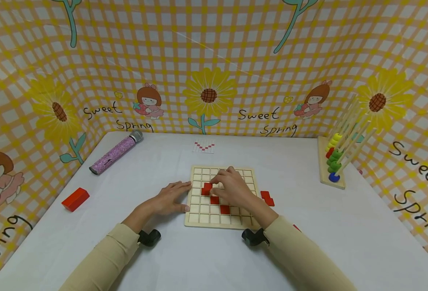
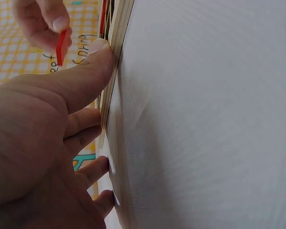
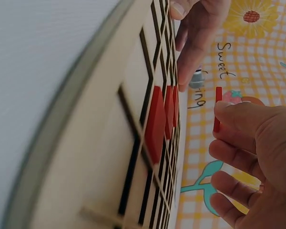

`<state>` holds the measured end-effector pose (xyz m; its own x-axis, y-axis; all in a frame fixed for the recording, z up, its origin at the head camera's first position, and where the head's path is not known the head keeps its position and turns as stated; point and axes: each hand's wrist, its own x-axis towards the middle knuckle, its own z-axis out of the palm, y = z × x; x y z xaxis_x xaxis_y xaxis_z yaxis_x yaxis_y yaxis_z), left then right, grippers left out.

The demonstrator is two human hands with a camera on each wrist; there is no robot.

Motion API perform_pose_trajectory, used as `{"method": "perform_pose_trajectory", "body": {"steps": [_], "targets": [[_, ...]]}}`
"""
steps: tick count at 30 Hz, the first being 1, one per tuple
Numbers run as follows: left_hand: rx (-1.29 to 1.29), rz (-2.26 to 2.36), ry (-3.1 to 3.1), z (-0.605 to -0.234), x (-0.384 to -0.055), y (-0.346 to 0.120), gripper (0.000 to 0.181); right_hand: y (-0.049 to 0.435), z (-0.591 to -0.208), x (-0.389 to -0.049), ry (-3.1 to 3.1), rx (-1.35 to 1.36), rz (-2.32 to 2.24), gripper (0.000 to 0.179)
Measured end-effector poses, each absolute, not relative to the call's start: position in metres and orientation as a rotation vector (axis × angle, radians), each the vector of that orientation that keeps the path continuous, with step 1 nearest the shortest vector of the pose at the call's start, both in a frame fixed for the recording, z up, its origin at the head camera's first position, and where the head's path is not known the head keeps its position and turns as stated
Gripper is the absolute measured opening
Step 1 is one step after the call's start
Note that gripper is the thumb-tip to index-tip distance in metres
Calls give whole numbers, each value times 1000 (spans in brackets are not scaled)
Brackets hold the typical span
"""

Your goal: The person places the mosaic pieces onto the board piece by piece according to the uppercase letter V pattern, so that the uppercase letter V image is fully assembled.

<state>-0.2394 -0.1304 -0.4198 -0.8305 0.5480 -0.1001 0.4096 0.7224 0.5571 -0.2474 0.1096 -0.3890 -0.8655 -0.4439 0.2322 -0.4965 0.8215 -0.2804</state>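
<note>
A wooden grid board [image 1: 195,218] lies on the table with red square tiles in some cells, one of them this tile [image 1: 224,209]. Between thumb and fingertips, my right hand [image 1: 233,188] pinches a red tile [image 3: 218,109], held above the board's upper left part. The right wrist view shows this tile apart from the red tiles [image 3: 155,126] lying in the grid. My left hand [image 1: 168,199] rests at the board's left edge, thumb and fingers spread and touching that side. In the left wrist view the left thumb [image 2: 88,71] lies against the board's edge.
Loose red tiles [image 1: 267,198] lie right of the board, another [image 1: 296,227] partly behind the right sleeve. A pattern card [image 1: 203,146] lies behind the board. A glittery microphone [image 1: 115,153] and red block [image 1: 75,199] are at left, a peg stand with beads [image 1: 332,182] at right.
</note>
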Motion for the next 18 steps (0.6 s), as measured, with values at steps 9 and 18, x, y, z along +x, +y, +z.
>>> {"method": "perform_pose_trajectory", "body": {"steps": [9, 18], "targets": [[763, 776, 2666, -421, -240, -130, 73, 91, -389, -261, -2879, 767, 490, 21], [758, 765, 2671, -421, -240, -130, 74, 78, -390, -275, -2979, 735, 446, 23]]}}
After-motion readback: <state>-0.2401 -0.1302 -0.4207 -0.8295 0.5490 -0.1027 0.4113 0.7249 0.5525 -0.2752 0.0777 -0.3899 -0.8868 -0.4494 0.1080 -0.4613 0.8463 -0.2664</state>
